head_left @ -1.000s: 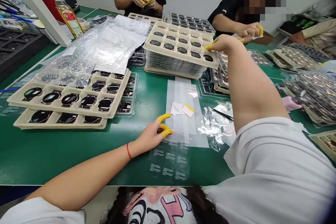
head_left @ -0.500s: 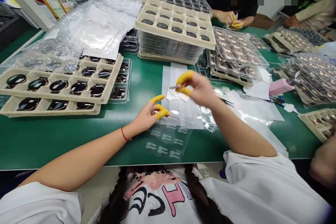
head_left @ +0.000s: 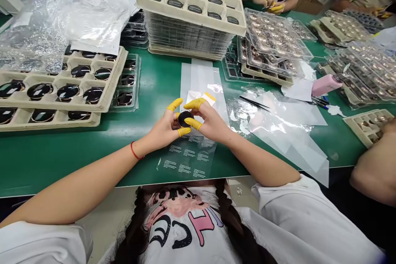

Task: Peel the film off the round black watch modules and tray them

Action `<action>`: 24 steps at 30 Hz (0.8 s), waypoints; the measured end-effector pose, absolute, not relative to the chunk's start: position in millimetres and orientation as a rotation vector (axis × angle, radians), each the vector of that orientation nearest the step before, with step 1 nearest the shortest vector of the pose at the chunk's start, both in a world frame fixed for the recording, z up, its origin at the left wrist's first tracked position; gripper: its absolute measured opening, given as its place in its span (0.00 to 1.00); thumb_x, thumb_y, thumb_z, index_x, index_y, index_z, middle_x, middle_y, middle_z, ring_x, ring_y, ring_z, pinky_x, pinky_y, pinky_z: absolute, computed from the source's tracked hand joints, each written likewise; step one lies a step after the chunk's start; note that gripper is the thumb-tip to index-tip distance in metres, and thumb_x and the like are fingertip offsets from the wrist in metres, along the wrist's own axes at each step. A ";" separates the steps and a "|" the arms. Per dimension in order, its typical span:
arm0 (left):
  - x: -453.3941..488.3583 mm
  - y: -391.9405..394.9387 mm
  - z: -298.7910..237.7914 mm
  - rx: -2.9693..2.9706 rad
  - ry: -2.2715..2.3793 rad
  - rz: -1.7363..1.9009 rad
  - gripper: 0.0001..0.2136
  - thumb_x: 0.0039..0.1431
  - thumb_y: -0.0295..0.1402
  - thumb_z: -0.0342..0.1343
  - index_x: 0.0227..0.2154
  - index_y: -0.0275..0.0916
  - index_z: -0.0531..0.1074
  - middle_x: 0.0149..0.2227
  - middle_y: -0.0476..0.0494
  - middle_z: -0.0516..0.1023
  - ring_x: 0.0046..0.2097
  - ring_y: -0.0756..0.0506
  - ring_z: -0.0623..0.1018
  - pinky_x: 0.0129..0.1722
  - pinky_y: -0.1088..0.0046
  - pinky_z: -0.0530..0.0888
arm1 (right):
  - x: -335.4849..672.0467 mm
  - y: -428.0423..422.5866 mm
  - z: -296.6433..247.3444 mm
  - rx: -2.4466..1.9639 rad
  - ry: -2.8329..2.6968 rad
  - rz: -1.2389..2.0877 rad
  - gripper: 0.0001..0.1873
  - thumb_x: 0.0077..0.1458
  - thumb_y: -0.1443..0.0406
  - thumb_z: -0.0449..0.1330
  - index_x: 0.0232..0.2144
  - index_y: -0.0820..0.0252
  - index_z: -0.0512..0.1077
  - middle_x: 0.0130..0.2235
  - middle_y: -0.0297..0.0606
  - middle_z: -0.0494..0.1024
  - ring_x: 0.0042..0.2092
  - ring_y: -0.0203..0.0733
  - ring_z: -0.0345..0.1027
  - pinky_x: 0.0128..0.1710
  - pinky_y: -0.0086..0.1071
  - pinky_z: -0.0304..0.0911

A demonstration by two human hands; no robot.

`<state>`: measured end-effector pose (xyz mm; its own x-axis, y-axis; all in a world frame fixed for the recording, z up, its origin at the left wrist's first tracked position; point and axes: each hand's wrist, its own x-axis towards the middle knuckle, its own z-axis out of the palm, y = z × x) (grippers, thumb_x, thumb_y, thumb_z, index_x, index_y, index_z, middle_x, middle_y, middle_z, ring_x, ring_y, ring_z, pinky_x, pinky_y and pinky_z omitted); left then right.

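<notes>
Your left hand (head_left: pixel 162 128), yellow-capped fingers spread wide, stays low over the green table (head_left: pixel 136 173), by the far edge of the clear printed film (head_left: pixel 185 161); its index finger stands off on the far side, its thumb on the near side, and the middle fingertip lies at the left rim of the dark disc (head_left: pixel 183 118). Whether that fingertip bears on the rim or only sits beside it, you cannot tell from this view. The disc is between your two hands, seemingly held above the table, its dark face turned towards you. On its right your right hand (head_left: pixel 213 121) pinches it, the thumb lapping over the face and the index finger along the far side. A second ago that hand was at the right corner of the top tray (head_left: pixel 192 17) on the stack, then it was apart from the left over the white slips (head_left: pixel 194 95); now it has come in beside it, so the work appears to have passed from fetching to two-handed handling.
</notes>
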<state>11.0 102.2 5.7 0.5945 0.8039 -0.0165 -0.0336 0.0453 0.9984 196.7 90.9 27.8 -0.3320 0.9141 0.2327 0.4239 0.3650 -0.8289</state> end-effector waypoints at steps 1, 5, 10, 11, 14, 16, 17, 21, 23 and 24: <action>11.3 102.1 5.9 1.407 0.724 0.722 0.38 0.52 0.32 0.63 0.62 0.42 0.49 0.45 0.44 0.76 0.44 0.47 0.79 0.44 0.68 0.77 | 195.8 88.7 27.3 -1.149 -1.967 0.787 0.10 0.56 0.68 0.59 0.42 0.59 0.68 0.44 0.42 0.69 0.45 0.40 0.65 0.48 0.40 0.68; 13.0 101.4 9.4 1.492 0.765 0.725 0.31 0.52 0.36 0.64 0.57 0.40 0.60 0.54 0.38 0.72 0.48 0.44 0.77 0.46 0.68 0.77 | 186.8 81.3 29.1 -1.158 -2.134 0.437 0.03 0.59 0.69 0.55 0.34 0.59 0.69 0.40 0.43 0.72 0.44 0.43 0.64 0.46 0.42 0.64; 13.9 100.3 12.3 1.490 0.852 0.724 0.27 0.50 0.36 0.65 0.52 0.38 0.63 0.49 0.40 0.74 0.46 0.45 0.78 0.46 0.66 0.78 | 213.1 94.3 45.6 -1.242 -2.110 0.334 0.04 0.59 0.68 0.53 0.35 0.59 0.68 0.36 0.39 0.74 0.38 0.41 0.65 0.43 0.40 0.62; 13.4 100.5 12.3 1.473 0.872 0.725 0.27 0.50 0.35 0.65 0.52 0.38 0.63 0.48 0.41 0.74 0.46 0.45 0.78 0.46 0.66 0.77 | 229.8 100.0 48.3 -1.329 -2.017 0.327 0.04 0.58 0.69 0.54 0.36 0.59 0.68 0.36 0.38 0.74 0.38 0.40 0.66 0.43 0.39 0.62; 10.7 102.0 13.2 1.418 0.925 0.708 0.28 0.49 0.33 0.65 0.53 0.38 0.62 0.45 0.43 0.74 0.44 0.47 0.77 0.47 0.65 0.77 | 287.2 117.0 48.9 -1.842 -1.673 0.273 0.09 0.52 0.73 0.56 0.37 0.59 0.68 0.34 0.38 0.73 0.36 0.41 0.65 0.40 0.39 0.61; 8.7 102.7 14.8 1.403 0.946 0.685 0.28 0.49 0.32 0.64 0.53 0.39 0.61 0.44 0.44 0.73 0.43 0.47 0.77 0.47 0.65 0.77 | 311.4 124.6 44.9 -2.157 -1.632 0.208 0.10 0.48 0.76 0.58 0.34 0.62 0.69 0.32 0.43 0.72 0.37 0.45 0.64 0.41 0.43 0.60; 7.8 102.8 15.6 1.403 0.950 0.671 0.28 0.49 0.32 0.64 0.52 0.39 0.61 0.44 0.44 0.73 0.42 0.48 0.78 0.47 0.65 0.77 | 314.6 127.2 42.6 -2.226 -1.645 0.162 0.10 0.48 0.76 0.58 0.34 0.63 0.70 0.34 0.47 0.73 0.40 0.48 0.64 0.43 0.46 0.59; 6.5 102.3 17.8 1.404 0.926 0.659 0.27 0.49 0.32 0.64 0.51 0.40 0.60 0.42 0.46 0.73 0.41 0.48 0.78 0.45 0.65 0.78 | 270.9 138.5 32.4 -2.056 -1.804 0.094 0.09 0.57 0.68 0.57 0.42 0.62 0.71 0.47 0.50 0.73 0.51 0.51 0.62 0.52 0.46 0.54; 6.9 102.1 18.2 1.400 0.912 0.680 0.25 0.50 0.32 0.64 0.49 0.40 0.59 0.39 0.48 0.74 0.40 0.48 0.79 0.45 0.65 0.78 | 235.0 148.4 24.0 -1.939 -1.906 0.219 0.11 0.61 0.61 0.55 0.43 0.60 0.71 0.45 0.45 0.75 0.48 0.48 0.64 0.50 0.43 0.57; 7.2 102.1 18.6 1.402 0.902 0.696 0.25 0.50 0.32 0.63 0.48 0.40 0.59 0.38 0.48 0.74 0.40 0.48 0.79 0.45 0.66 0.78 | 219.6 153.7 19.3 -1.926 -1.938 0.265 0.12 0.61 0.60 0.55 0.42 0.61 0.71 0.45 0.46 0.75 0.48 0.48 0.64 0.49 0.43 0.57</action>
<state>7.2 102.1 18.6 0.5094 0.8525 -0.1170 0.1035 0.0742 0.9919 219.6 153.7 19.3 0.0236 0.9895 0.1424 0.9149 0.0360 -0.4020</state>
